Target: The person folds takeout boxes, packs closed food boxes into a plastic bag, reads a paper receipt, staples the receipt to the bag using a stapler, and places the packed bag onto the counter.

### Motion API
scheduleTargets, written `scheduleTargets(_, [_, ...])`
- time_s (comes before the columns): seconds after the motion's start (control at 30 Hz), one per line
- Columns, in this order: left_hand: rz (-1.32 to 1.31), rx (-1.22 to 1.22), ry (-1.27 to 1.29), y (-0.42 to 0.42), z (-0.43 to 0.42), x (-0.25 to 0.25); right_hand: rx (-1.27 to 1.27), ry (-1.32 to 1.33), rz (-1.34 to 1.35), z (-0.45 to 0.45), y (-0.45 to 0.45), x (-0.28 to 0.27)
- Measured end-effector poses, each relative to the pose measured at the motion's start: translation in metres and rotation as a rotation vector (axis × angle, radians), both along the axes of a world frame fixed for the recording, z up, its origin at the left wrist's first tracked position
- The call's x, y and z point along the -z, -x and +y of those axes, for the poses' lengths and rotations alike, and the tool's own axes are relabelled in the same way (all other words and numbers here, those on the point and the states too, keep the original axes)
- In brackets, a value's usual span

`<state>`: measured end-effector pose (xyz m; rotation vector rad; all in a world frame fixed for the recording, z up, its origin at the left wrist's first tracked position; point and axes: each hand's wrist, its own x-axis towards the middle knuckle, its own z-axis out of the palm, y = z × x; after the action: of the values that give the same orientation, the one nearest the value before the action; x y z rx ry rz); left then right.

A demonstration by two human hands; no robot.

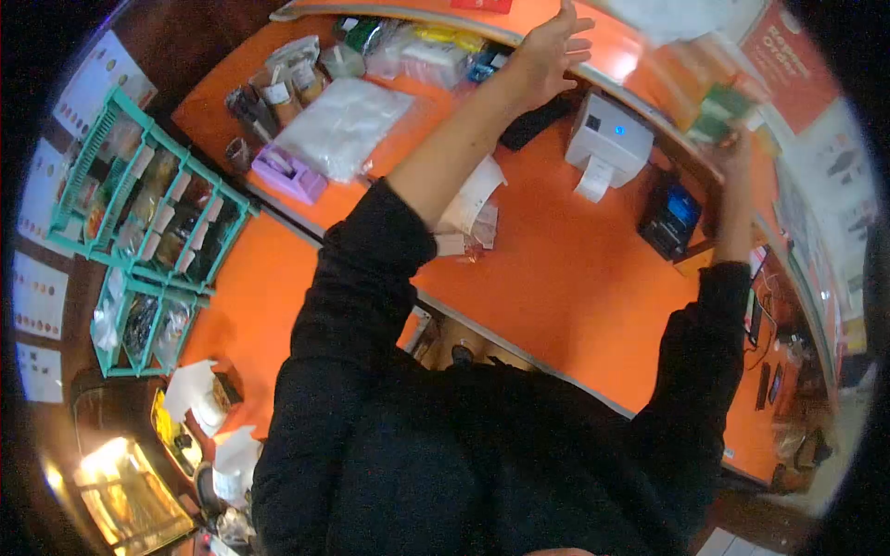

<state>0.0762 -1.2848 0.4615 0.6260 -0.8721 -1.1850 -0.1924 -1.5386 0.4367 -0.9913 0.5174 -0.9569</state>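
Observation:
My left hand [553,54] reaches over the raised ledge at the back of the orange counter. Its fingers are spread, and nothing shows in them. On the right, my right hand [735,153] is stretched out over the same ledge and smeared by motion. At its fingertips is a blurred, flat-looking green thing [719,113], whose kind I cannot make out; the fingers seem closed on its lower edge. Below and between my arms stands a white label printer [609,139] with a paper strip hanging out. A black device with a lit screen [671,215] sits beneath my right hand.
The ledge [640,69] curves along the counter's far side. Clear plastic bags [348,125] and a purple tape dispenser [289,174] lie at left. Teal racks [153,199] hold small packets. White papers [473,208] lie under my left forearm. Cables [765,315] hang at right.

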Motion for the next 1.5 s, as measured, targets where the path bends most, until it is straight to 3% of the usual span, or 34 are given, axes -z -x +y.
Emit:
scheduleTargets(0.03, [-0.153, -0.102, -0.15, -0.001, 0.012, 0.0, 0.143, -0.004, 0.026, 0.003, -0.003, -0.011])
scheduleTargets(0.07, [-0.146, 0.068, -0.07, -0.019, 0.02, 0.015, 0.213, 0.02, 0.059, -0.003, -0.005, -0.012])
scheduleTargets(0.13, [-0.279, 0.077, -0.03, -0.043, 0.054, 0.029, 0.266, 0.065, 0.117, -0.036, 0.0, -0.005])
scheduleTargets(0.17, [-0.201, -0.005, 0.011, -0.051, 0.075, 0.036, 0.248, 0.089, 0.14, -0.057, 0.003, -0.001])
scheduleTargets(0.33, [-0.191, -0.426, -0.096, -0.076, 0.23, 0.076, 0.233, 1.215, 0.827, -0.071, -0.025, 0.018])
scheduleTargets(0.47, [-0.128, -0.723, -0.291, -0.047, 0.386, 0.111, 0.109, 1.321, 0.955, -0.05, -0.117, 0.058])
scheduleTargets(0.57, [-0.167, -1.168, -0.45, 0.004, 0.5, 0.108, 0.034, 1.381, 0.941, -0.017, -0.193, 0.071])
scheduleTargets(0.7, [-0.75, -2.311, -0.895, 0.078, 0.622, 0.112, -0.117, 1.405, 0.542, 0.104, -0.288, 0.057])
scheduleTargets(0.77, [-0.192, -2.573, -0.729, 0.108, 0.708, 0.149, -0.444, 1.262, 0.309, 0.202, -0.334, 0.057])
scheduleTargets(0.8, [-0.347, -2.363, -1.244, 0.13, 0.763, 0.193, -0.635, 1.167, 0.229, 0.258, -0.351, 0.064])
scheduleTargets(0.87, [-0.297, -1.846, -1.735, 0.164, 0.8, 0.251, -1.129, 0.907, 0.194, 0.374, -0.371, 0.094])
scheduleTargets(0.93, [-0.047, -1.463, -1.803, 0.177, 0.809, 0.298, -1.658, 0.682, 0.354, 0.503, -0.381, 0.151])
scheduleTargets(0.97, [0.478, -1.451, -1.832, 0.167, 0.785, 0.297, -1.763, 1.053, 0.331, 0.566, -0.376, 0.209])
scheduleTargets(1.0, [0.133, -1.35, -1.904, 0.172, 0.822, 0.355, -1.976, 1.295, 0.4, 0.635, -0.36, 0.228])
scheduleTargets(1.03, [-0.204, -1.219, -1.947, 0.181, 0.856, 0.416, -2.258, 0.878, 0.542, 0.687, -0.344, 0.26])
scheduleTargets(1.07, [-0.3, -1.48, -1.894, 0.182, 0.855, 0.429, -2.26, 0.838, 0.604, 0.735, -0.326, 0.3])
scheduleTargets(1.1, [-0.399, -1.738, -1.817, 0.178, 0.84, 0.441, -2.24, 0.976, 0.642, 0.776, -0.314, 0.315])
scheduleTargets(1.2, [-0.355, -1.567, -1.974, 0.16, 0.82, 0.4, -2.042, 0.985, 0.688, 0.842, -0.292, 0.366])
scheduleTargets(1.23, [-0.186, -1.523, -1.781, 0.15, 0.809, 0.361, -1.889, 1.101, 0.568, 0.849, -0.291, 0.386])
scheduleTargets(1.3, [-0.19, -1.758, -1.333, 0.145, 0.807, 0.391, -1.719, 1.206, 0.479, 0.843, -0.293, 0.401])
scheduleTargets(1.37, [-0.139, -1.689, -1.304, 0.129, 0.795, 0.376, -1.534, 1.08, 0.464, 0.82, -0.301, 0.407])
scheduleTargets(1.43, [-0.092, -1.625, -1.277, 0.109, 0.79, 0.366, -1.502, 1.104, 0.6, 0.795, -0.315, 0.39])
scheduleTargets(1.5, [-0.194, -1.505, -1.132, 0.086, 0.795, 0.372, -1.485, 1.266, 0.697, 0.756, -0.338, 0.413])
